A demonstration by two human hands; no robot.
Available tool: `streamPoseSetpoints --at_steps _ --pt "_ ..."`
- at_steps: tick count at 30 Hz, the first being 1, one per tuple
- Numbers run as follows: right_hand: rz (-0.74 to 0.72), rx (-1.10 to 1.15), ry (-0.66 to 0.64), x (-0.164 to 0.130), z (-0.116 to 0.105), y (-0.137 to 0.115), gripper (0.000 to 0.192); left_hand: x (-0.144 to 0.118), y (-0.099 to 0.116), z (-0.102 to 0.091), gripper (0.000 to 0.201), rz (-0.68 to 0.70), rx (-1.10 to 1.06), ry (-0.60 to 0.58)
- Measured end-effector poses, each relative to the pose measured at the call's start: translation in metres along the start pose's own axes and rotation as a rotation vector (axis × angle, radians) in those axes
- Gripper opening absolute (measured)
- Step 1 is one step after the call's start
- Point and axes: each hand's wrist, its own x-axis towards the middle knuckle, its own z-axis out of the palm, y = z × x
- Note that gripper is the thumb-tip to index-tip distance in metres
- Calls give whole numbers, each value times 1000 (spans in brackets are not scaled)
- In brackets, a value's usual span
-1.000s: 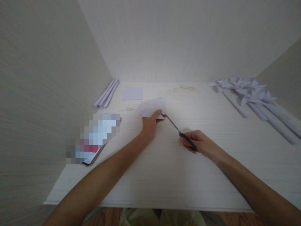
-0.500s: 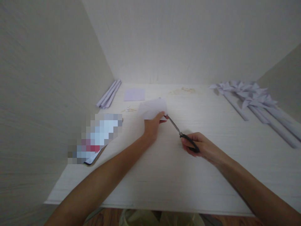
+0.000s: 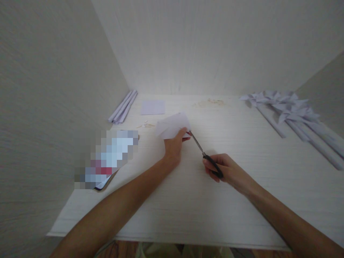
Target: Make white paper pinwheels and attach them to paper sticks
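A sheet of white paper (image 3: 172, 125) is pinched at its right edge by my left hand (image 3: 176, 141), thumb on top and fingers underneath. My right hand (image 3: 220, 168) is wrapped round the black handles of a pair of scissors (image 3: 199, 144). The metal blades point up and left, and their tips meet the paper's right edge beside my left thumb. Whether the blades are apart there is too small to tell. Behind the held paper, a flat square of paper (image 3: 153, 107) lies on the table.
Several rolled paper sticks (image 3: 123, 107) lie at the back left, with a phone (image 3: 113, 161), its screen pixelated, in front of them. Folded paper pinwheels (image 3: 292, 107) on paper sticks are piled at the right. Small scraps (image 3: 146, 125) lie on the white table (image 3: 166, 208). Walls enclose the back and sides.
My right hand and the scissors have shifted slightly left, closer to my left hand. The held paper has tilted a little, its left side lower. Both grips are unchanged.
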Motion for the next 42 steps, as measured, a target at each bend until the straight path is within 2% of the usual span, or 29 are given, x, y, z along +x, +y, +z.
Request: streamPoseSetpoints --at_steps 17,42 --pt "-14 -86 1 -3 1 -6 47 -1 1 2 10 -20 -7 21" --pt "-4 -42 23 2 5 0 42 -1 -1 1 7 -11 -16 56"
